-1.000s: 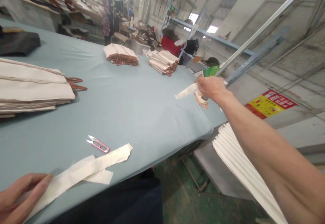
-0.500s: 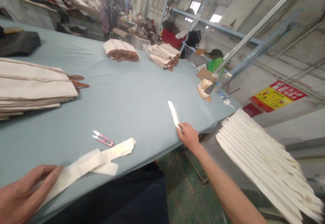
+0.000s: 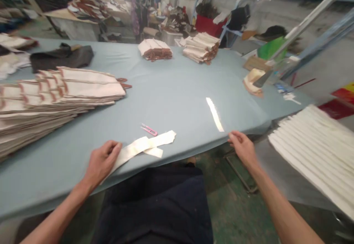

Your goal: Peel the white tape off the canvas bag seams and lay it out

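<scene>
My left hand (image 3: 103,162), at the near edge of the table, has its fingers curled and pinches the near end of some overlapping cream fabric strips (image 3: 135,148). Pink-handled thread snips (image 3: 149,129) lie just beyond those strips. A single white strip (image 3: 215,114) rests flat to the right. My right hand (image 3: 242,146) hovers by the table edge, slightly apart from the near end of this strip. Its fingers are drawn together, with nothing visible in them.
A large pile of cream pieces with brown edges (image 3: 91,85) covers the table's left side. Two smaller stacks, one (image 3: 155,48) beside another (image 3: 200,46), stand at the back. A dark cloth (image 3: 62,57) lies far left. Pleated white fabric (image 3: 315,151) hangs at the right, beyond the table edge.
My right hand has let go of the single white strip and drawn back slightly from it. My left hand stays at the overlapping strips. The whole view has turned left.
</scene>
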`<move>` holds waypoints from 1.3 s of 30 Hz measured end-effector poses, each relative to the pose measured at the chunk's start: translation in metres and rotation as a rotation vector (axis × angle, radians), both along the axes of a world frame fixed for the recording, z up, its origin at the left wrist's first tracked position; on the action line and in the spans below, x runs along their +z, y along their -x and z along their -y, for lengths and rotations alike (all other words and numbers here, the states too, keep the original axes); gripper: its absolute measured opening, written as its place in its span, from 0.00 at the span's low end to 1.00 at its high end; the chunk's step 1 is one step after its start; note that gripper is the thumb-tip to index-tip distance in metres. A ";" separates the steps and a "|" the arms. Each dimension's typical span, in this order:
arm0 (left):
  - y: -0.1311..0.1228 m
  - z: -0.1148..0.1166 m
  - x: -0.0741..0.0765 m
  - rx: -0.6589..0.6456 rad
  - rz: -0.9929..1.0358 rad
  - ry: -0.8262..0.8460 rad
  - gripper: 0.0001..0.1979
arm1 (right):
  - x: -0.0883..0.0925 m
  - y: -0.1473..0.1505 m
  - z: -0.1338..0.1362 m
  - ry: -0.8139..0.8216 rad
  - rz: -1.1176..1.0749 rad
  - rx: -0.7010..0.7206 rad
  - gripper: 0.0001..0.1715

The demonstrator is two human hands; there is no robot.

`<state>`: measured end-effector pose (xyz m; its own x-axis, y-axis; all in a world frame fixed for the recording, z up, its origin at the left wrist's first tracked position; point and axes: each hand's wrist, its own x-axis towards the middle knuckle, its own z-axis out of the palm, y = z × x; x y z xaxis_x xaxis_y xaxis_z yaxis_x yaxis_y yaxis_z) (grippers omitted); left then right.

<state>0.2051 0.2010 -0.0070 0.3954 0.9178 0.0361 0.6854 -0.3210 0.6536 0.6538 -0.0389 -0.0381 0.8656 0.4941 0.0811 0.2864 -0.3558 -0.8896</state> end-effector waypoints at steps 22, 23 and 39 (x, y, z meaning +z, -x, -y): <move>0.059 0.028 -0.008 -0.227 0.436 0.586 0.40 | 0.016 0.320 -0.105 0.060 0.587 0.773 0.09; 0.061 0.027 -0.008 -0.220 0.467 0.613 0.39 | 0.014 0.323 -0.111 0.072 0.612 0.790 0.10; 0.068 0.017 -0.017 0.093 0.785 0.872 0.21 | 0.007 0.350 -0.145 0.138 0.717 0.887 0.10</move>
<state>0.1370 0.1839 -0.0237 0.4742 0.7767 -0.4145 -0.0052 0.4733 0.8809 0.3034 0.1064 -0.0308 -0.0144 0.9498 0.3125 0.9098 0.1421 -0.3900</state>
